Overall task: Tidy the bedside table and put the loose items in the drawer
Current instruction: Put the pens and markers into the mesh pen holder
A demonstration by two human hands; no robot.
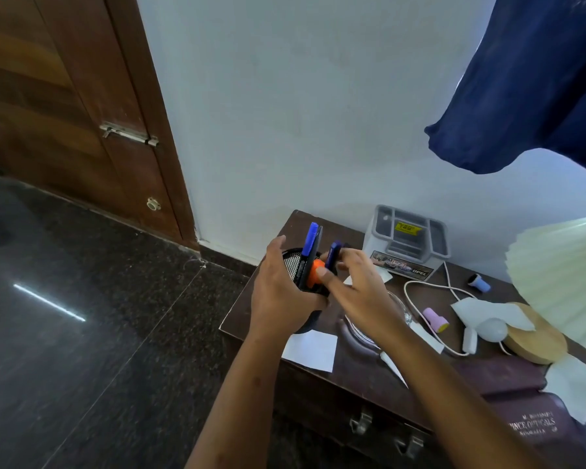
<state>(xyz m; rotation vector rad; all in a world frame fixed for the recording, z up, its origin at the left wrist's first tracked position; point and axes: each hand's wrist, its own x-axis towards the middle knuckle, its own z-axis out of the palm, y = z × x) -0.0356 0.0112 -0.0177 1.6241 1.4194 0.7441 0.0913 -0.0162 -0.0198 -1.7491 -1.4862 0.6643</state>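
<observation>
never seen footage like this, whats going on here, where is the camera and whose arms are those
There is no machine: this one picture comes from a camera worn on a person's head, looking down at their own bare arms. The left hand grips a black mesh pen cup holding a blue pen. The right hand pinches a dark blue pen close to the cup. On the brown bedside table lie a grey organiser, a white cable, a small pink cylinder and sheets of paper.
</observation>
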